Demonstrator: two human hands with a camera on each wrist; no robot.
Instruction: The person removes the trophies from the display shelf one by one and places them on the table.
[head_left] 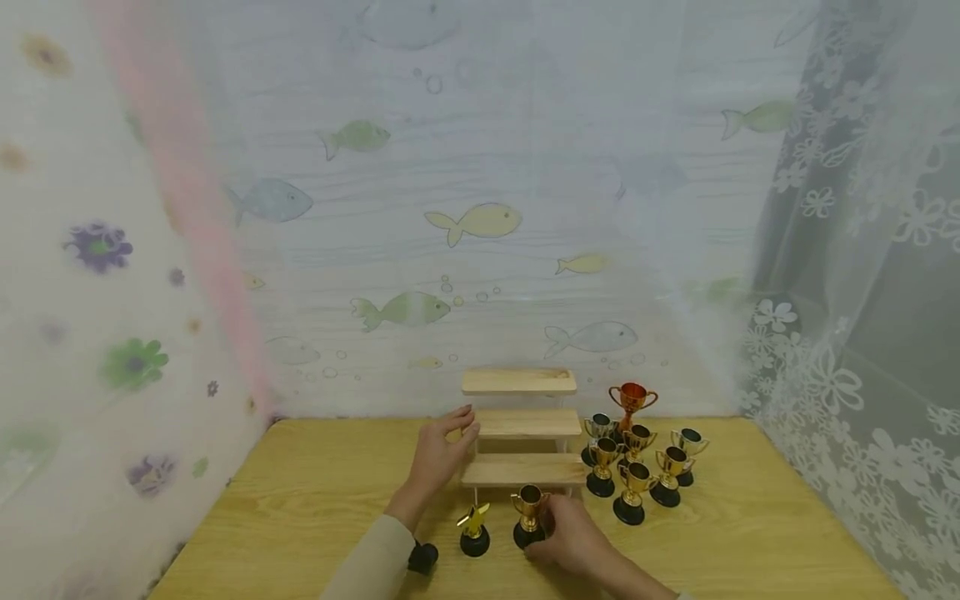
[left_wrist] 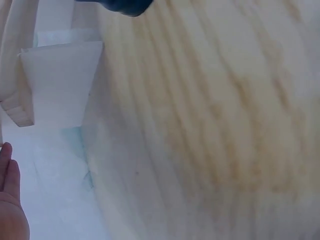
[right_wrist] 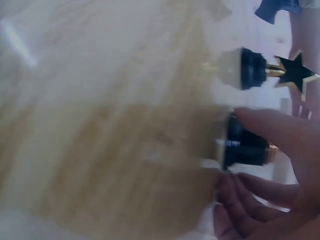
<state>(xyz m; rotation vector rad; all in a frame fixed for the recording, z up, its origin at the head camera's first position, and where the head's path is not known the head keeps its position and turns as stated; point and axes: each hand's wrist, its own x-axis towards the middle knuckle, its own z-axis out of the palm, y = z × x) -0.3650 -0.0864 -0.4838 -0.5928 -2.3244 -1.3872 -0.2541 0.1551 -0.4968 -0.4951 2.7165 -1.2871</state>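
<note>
My right hand (head_left: 573,537) grips a small gold trophy cup (head_left: 530,502) low down, with thumb and fingers on either side of its black base. The cup is upright in front of a three-step wooden shelf stand (head_left: 525,472). In the right wrist view the cup's black base (right_wrist: 246,145) shows between the fingers, and its upper part is hidden. My left hand (head_left: 438,450) touches the left end of the stand near the middle step, fingers extended. A gold star trophy (head_left: 474,540) on a black base stands just left of the held cup.
Several trophy cups (head_left: 633,492) in gold and silver stand grouped right of the stand, with a taller red-orange cup (head_left: 632,398) behind them. A small black object (head_left: 423,557) shows beside the left sleeve. A fish-print curtain (head_left: 480,275) hangs behind the wooden table (head_left: 322,500).
</note>
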